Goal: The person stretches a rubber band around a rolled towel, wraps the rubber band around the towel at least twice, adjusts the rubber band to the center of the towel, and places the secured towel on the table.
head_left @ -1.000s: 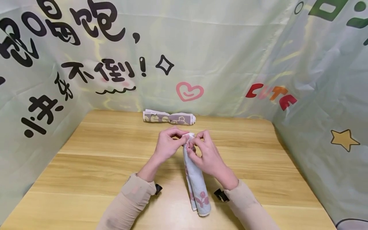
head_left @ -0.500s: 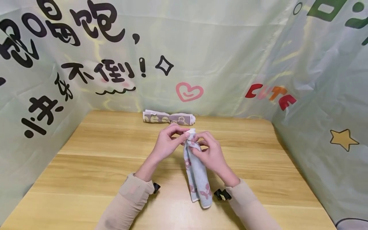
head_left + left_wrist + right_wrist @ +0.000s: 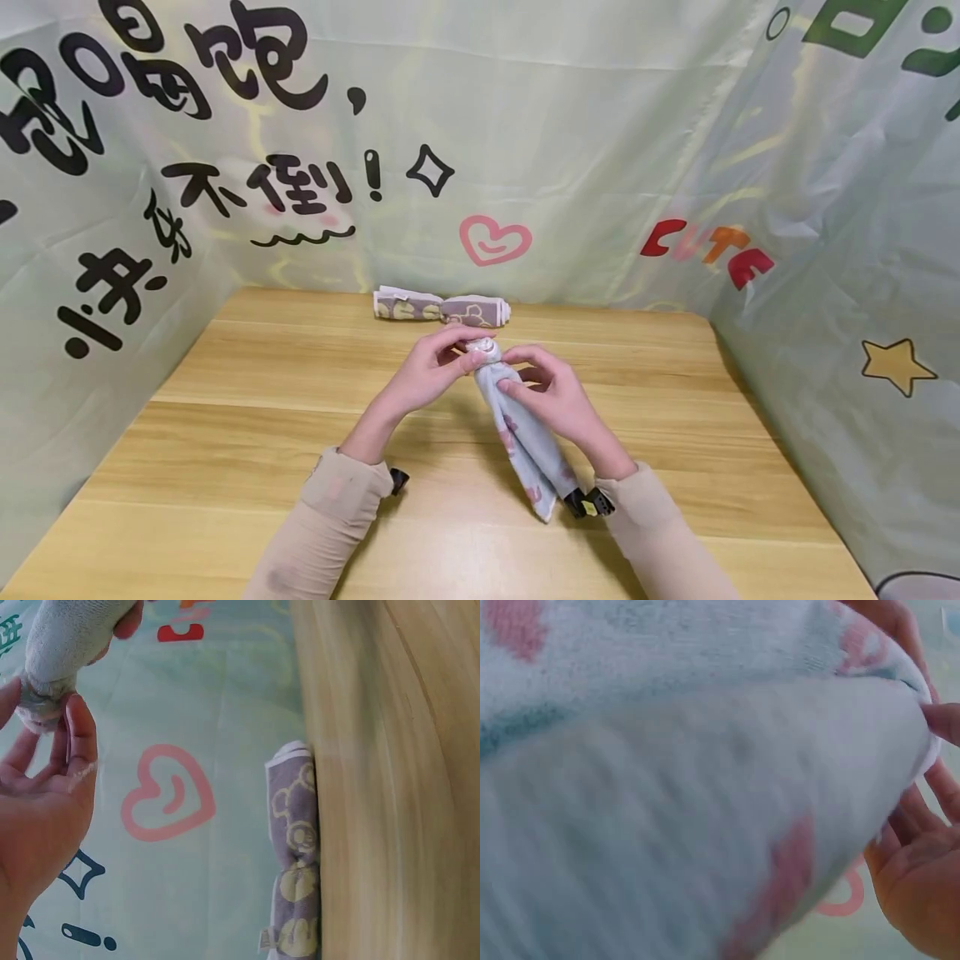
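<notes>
A light blue towel (image 3: pixel 525 425) with pink flower patterns hangs in a rolled, gathered bundle between both hands, above the table. My left hand (image 3: pixel 431 367) pinches its bunched white top end between thumb and fingers. Just below that end, my right hand (image 3: pixel 551 392) grips the towel from the right side. In the left wrist view the towel (image 3: pixel 71 645) narrows into a knob where the left hand (image 3: pixel 52 795) holds it. Seen from the right wrist, the towel (image 3: pixel 667 802) fills most of the view and hides much of the right hand.
A rolled purple towel (image 3: pixel 472 311) with cream patterns, narrowed at its middle, lies at the back of the wooden table (image 3: pixel 262 400). A pale green printed cloth (image 3: pixel 600 142) hangs around the back and sides.
The towel's top end has turned from pointing up to a rounded knob leaning left, and its lower end has swung right and up. The right hand has shifted slightly right.
</notes>
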### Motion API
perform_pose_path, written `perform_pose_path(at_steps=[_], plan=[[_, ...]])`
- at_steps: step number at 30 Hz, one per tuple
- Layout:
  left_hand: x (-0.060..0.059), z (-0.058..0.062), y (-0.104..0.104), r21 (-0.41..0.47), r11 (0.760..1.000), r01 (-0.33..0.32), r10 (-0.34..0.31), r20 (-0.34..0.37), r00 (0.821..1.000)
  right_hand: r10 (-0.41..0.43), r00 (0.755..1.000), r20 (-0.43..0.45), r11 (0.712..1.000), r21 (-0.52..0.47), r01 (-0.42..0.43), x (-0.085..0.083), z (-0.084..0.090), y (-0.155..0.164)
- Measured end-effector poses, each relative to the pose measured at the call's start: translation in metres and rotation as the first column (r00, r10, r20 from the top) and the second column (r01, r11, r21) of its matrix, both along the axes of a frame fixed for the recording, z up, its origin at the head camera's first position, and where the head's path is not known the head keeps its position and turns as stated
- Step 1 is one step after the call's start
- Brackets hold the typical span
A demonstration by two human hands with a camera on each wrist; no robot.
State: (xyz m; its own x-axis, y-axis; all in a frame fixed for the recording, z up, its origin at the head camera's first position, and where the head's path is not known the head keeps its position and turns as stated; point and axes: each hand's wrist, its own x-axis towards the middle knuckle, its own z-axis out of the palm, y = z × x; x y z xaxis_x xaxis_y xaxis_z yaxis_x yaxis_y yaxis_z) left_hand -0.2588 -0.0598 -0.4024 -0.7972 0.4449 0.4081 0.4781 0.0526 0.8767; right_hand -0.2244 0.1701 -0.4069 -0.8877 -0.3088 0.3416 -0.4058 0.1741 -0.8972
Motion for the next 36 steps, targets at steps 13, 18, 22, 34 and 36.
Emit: perform_pose_path(at_steps=[13,18,22,34,36], plan=[[0.001,-0.002,0.004,0.058,0.997,-0.059,0.054,0.086,0.995,-0.049,0.866,-0.497,0.994,0.059,0.09,0.0,-0.007,-0.009],[0.002,-0.001,0.007,0.079,0.994,-0.073,0.068,0.071,0.995,-0.04,0.812,-0.583,0.988,0.096,0.118,-0.001,-0.007,-0.009],[0.004,0.0,0.007,0.091,0.993,-0.078,0.071,0.081,0.994,-0.038,0.792,-0.609,0.984,0.113,0.135,-0.001,-0.009,-0.009],[0.006,0.003,0.008,0.094,0.985,-0.144,0.135,0.093,0.986,-0.041,0.824,-0.565,0.97,0.175,0.167,0.004,-0.009,-0.014],[0.007,0.003,0.009,0.086,0.984,-0.156,0.149,0.085,0.985,-0.056,0.828,-0.558,0.959,0.2,0.2,0.006,-0.009,-0.016]])
